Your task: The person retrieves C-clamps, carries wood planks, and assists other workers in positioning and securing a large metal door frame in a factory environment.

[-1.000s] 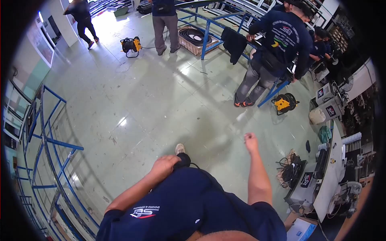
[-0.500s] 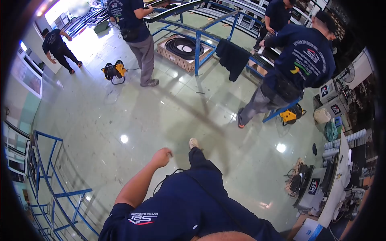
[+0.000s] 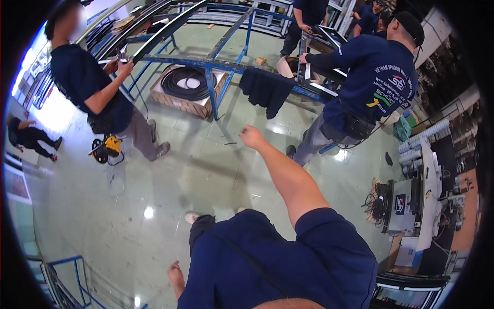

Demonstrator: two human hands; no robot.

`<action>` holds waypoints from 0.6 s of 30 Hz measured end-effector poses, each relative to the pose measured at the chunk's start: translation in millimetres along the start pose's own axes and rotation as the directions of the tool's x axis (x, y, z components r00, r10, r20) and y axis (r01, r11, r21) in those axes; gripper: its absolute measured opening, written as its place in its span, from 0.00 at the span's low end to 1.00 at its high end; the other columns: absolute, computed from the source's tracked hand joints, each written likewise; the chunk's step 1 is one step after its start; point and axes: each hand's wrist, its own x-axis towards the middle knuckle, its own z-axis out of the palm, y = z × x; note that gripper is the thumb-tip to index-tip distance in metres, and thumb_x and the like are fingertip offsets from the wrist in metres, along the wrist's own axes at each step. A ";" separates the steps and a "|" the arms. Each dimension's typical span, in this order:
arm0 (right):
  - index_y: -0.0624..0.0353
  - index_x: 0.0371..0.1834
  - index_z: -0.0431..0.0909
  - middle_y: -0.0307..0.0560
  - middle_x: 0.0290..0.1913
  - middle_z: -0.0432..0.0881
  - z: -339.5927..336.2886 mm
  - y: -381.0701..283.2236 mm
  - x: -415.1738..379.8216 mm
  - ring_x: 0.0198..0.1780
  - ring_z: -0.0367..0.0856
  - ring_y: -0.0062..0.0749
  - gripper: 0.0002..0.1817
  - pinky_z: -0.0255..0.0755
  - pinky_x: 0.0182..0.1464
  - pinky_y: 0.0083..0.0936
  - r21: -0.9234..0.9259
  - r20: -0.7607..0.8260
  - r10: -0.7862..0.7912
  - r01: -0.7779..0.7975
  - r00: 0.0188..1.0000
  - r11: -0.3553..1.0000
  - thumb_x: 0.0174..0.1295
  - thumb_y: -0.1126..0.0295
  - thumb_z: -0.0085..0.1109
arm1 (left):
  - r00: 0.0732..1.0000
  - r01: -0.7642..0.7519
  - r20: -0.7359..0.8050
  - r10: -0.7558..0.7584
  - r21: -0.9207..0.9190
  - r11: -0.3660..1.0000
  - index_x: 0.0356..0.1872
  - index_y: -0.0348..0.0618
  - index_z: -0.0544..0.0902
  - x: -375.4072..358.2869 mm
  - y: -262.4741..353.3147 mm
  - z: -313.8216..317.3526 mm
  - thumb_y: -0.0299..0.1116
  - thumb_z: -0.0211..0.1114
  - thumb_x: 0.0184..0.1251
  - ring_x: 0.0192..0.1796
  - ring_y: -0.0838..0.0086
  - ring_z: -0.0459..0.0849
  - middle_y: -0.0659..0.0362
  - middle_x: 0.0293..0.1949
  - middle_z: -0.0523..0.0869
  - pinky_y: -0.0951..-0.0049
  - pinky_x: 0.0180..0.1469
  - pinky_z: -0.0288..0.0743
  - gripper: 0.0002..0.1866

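Observation:
My right hand (image 3: pixel 252 138) is stretched forward over the floor, its fingers curled together with nothing visible in them. Below it in the view lies a thin dark strip (image 3: pixel 230 143). A dark cloth (image 3: pixel 265 92) hangs from the blue metal frame (image 3: pixel 210 82) just beyond that hand. Low on the left, beside my body, my left hand (image 3: pixel 176 273) hangs with its fingers loosely apart and holds nothing. Neither hand touches an object.
A person (image 3: pixel 87 87) at left handles a tool by the long profiles. Another person (image 3: pixel 370 82) stands at a frame on the right. A box with coiled black hose (image 3: pixel 188 85), a yellow cable reel (image 3: pixel 109 149) and a machine bench (image 3: pixel 429 195) are around.
My right hand has come into view and reached forward. My left hand has swung back toward my body. The view has moved closer to the blue frame, and the left worker appears nearer.

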 end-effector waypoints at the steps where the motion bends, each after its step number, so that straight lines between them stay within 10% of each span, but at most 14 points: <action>1: 0.59 0.42 0.77 0.55 0.41 0.83 3.2 -44.1 19.0 0.46 0.81 0.49 0.15 0.74 0.48 0.38 0.074 -0.041 -0.067 0.070 0.997 0.995 0.57 0.62 0.59 | 0.999 -0.002 0.039 0.000 0.052 0.999 0.41 0.34 0.86 22.1 -29.8 7.4 0.24 0.50 0.61 0.22 0.80 0.69 0.62 0.20 0.79 0.76 0.25 0.63 0.16; 6: 0.58 0.41 0.77 0.55 0.39 0.83 86.6 -149.8 25.3 0.41 0.81 0.49 0.13 0.74 0.45 0.39 0.127 0.077 -0.180 0.169 0.981 0.977 0.58 0.62 0.58 | 0.990 0.025 0.133 -0.040 0.112 0.993 0.37 0.37 0.83 130.9 -24.6 -51.0 0.24 0.51 0.60 0.25 0.76 0.73 0.60 0.26 0.80 0.74 0.27 0.66 0.12; 11: 0.61 0.34 0.84 0.61 0.37 0.84 228.3 -87.0 -22.3 0.41 0.82 0.52 0.17 0.74 0.45 0.44 -0.238 0.534 0.032 0.114 0.845 0.965 0.49 0.60 0.57 | 0.981 0.109 0.158 -0.116 0.055 0.992 0.30 0.42 0.78 221.4 5.7 -125.2 0.24 0.51 0.59 0.31 0.68 0.79 0.55 0.36 0.83 0.70 0.33 0.71 0.07; 16: 0.64 0.23 0.85 0.67 0.32 0.82 265.7 -24.5 -64.1 0.28 0.84 0.50 0.13 0.77 0.32 0.42 -0.509 0.805 0.456 0.048 0.379 0.859 0.34 0.75 0.52 | 0.970 0.200 0.169 -0.175 -0.146 0.969 0.25 0.45 0.73 317.3 77.4 -204.1 0.22 0.49 0.58 0.45 0.60 0.83 0.48 0.51 0.82 0.68 0.46 0.74 0.06; 18: 0.64 0.22 0.85 0.68 0.32 0.82 242.4 -64.1 -69.4 0.30 0.84 0.50 0.13 0.77 0.33 0.42 -0.525 0.699 0.495 -0.099 0.517 0.845 0.33 0.76 0.51 | 0.978 0.179 0.163 -0.130 -0.334 0.925 0.26 0.44 0.72 326.0 161.3 -217.0 0.21 0.48 0.58 0.53 0.57 0.81 0.46 0.57 0.79 0.68 0.55 0.71 0.06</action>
